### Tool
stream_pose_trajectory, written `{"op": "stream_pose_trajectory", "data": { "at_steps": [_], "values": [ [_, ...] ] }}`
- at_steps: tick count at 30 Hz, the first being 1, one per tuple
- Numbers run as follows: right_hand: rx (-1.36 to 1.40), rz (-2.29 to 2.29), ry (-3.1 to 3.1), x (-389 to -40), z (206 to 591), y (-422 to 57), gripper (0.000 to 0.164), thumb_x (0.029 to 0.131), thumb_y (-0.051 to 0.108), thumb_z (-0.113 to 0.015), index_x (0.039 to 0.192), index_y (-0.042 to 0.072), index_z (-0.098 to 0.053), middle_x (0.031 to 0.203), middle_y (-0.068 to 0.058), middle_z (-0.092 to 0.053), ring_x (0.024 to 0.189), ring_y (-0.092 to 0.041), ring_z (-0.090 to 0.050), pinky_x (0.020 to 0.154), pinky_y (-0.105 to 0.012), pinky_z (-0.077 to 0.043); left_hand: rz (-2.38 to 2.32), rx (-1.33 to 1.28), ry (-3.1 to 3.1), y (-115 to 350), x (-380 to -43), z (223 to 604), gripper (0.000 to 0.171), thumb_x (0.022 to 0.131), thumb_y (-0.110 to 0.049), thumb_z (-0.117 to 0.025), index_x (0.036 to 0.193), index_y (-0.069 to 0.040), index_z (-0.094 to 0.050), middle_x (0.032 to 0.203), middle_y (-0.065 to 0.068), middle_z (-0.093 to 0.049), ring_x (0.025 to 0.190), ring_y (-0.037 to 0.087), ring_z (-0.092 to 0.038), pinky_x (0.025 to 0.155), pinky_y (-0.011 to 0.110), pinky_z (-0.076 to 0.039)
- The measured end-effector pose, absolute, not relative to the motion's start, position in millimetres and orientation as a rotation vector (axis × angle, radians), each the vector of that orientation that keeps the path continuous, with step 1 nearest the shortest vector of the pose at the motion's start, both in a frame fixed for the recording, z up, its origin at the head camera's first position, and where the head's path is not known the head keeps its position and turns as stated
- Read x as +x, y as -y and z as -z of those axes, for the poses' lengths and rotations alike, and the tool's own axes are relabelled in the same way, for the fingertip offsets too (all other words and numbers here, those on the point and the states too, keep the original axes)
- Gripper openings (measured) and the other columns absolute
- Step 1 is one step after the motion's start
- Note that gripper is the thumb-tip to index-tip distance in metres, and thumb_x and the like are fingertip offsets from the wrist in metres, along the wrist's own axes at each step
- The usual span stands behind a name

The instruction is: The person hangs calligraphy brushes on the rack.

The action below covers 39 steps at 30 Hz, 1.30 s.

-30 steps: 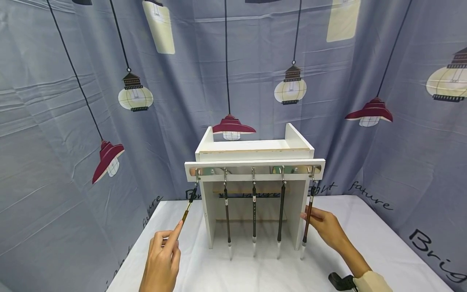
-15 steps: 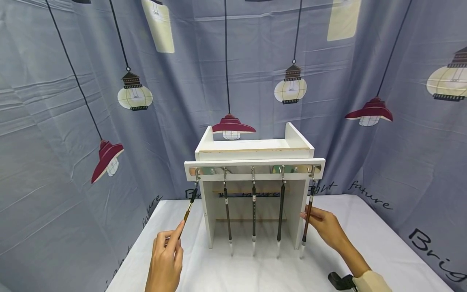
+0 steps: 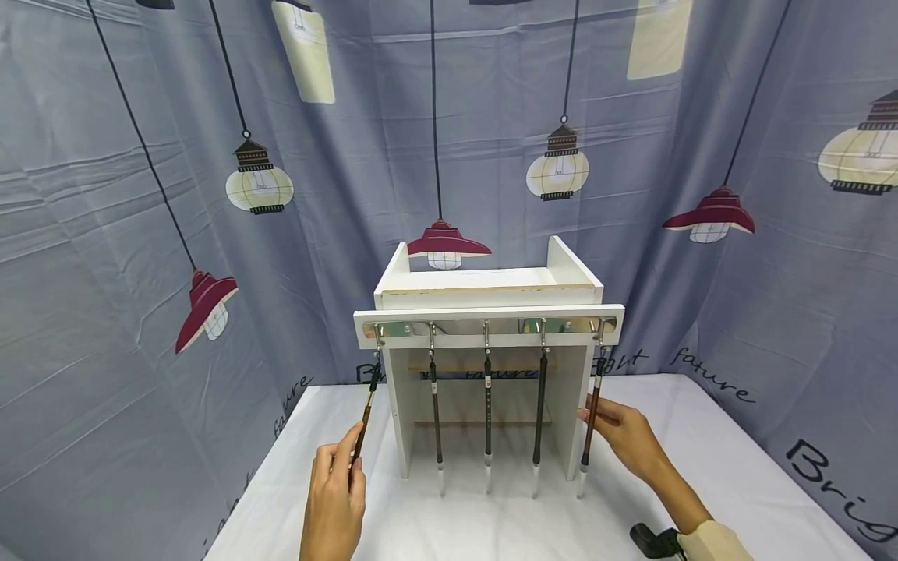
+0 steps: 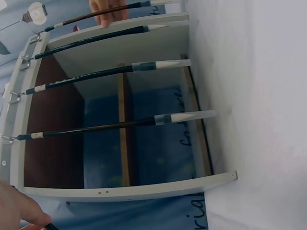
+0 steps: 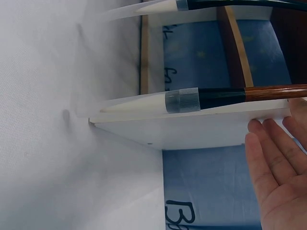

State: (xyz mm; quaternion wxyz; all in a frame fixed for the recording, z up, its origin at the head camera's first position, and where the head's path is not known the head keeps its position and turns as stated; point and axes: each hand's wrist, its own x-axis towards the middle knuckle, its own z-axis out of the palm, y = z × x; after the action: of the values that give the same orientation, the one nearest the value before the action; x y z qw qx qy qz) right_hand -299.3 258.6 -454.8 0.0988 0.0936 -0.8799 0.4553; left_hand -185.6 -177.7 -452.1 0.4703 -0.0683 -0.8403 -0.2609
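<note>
Several calligraphy brushes hang in a row from the metal hooks of a white wooden shelf. My left hand grips the leftmost brush by its lower part, which the fingers hide. The brush's top is at the left hook, and it leans slightly toward me. In the left wrist view only part of that hand shows, at the lower left corner. My right hand holds the front edge of the shelf's right side panel, fingers fairly straight along its outer face. The rightmost brush, with a reddish-brown handle, hangs just in front of it.
Between the hands hang more brushes, among them the middle brush, with clear caps over pale tips. The shelf stands on a white cloth-covered table. A black object is by the right forearm. A grey-blue curtain with printed lamps hangs behind.
My left hand has moved to the right and slightly in toward the shelf, bringing the leftmost brush closer to vertical. The right hand has stayed in place.
</note>
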Motion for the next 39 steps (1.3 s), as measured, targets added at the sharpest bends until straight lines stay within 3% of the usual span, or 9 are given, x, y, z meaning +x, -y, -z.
{"op": "stream_pose_trajectory", "data": {
  "at_steps": [11, 23, 35, 39],
  "values": [
    [0.28, -1.371, 2.595, -300, 456, -259, 0.069, 0.106, 0.044, -0.064, 0.148, -0.009, -0.054, 0.141, -0.027, -0.064, 0.129, -0.047, -0.064, 0.108, -0.064, -0.052, 0.838, -0.079, 2.203, 169, -195, 455, 0.061, 0.093, 0.014, -0.068, 0.148, -0.009, -0.055, 0.111, 0.013, -0.059, 0.097, 0.025, -0.066, 0.078, 0.039, -0.064],
    [0.293, -1.365, 2.612, -296, 453, -259, 0.066, 0.105, 0.042, -0.066, 0.146, -0.009, -0.056, 0.141, -0.025, -0.065, 0.128, -0.043, -0.065, 0.107, -0.06, -0.055, 1.018, -0.059, 2.325, 162, -220, 454, 0.053, 0.097, 0.01, -0.063, 0.147, 0.0, -0.05, 0.116, 0.015, -0.058, 0.104, 0.027, -0.062, 0.088, 0.042, -0.064],
    [0.339, -1.274, 2.561, -287, 458, -272, 0.051, 0.106, 0.027, -0.066, 0.148, -0.002, -0.058, 0.136, -0.021, -0.07, 0.121, -0.04, -0.07, 0.096, -0.051, -0.062, 0.941, -0.024, 2.37, 156, -238, 460, 0.051, 0.096, 0.002, -0.069, 0.144, 0.001, -0.053, 0.108, 0.013, -0.063, 0.101, 0.03, -0.063, 0.079, 0.045, -0.061],
    [0.339, -1.284, 2.551, -283, 458, -277, 0.051, 0.107, 0.029, -0.065, 0.148, 0.0, -0.058, 0.136, -0.019, -0.07, 0.121, -0.037, -0.071, 0.096, -0.047, -0.063, 0.905, 0.001, 2.397, 156, -243, 463, 0.051, 0.095, 0.001, -0.071, 0.144, 0.001, -0.054, 0.108, 0.013, -0.065, 0.104, 0.032, -0.062, 0.074, 0.045, -0.059]
  ]
}}
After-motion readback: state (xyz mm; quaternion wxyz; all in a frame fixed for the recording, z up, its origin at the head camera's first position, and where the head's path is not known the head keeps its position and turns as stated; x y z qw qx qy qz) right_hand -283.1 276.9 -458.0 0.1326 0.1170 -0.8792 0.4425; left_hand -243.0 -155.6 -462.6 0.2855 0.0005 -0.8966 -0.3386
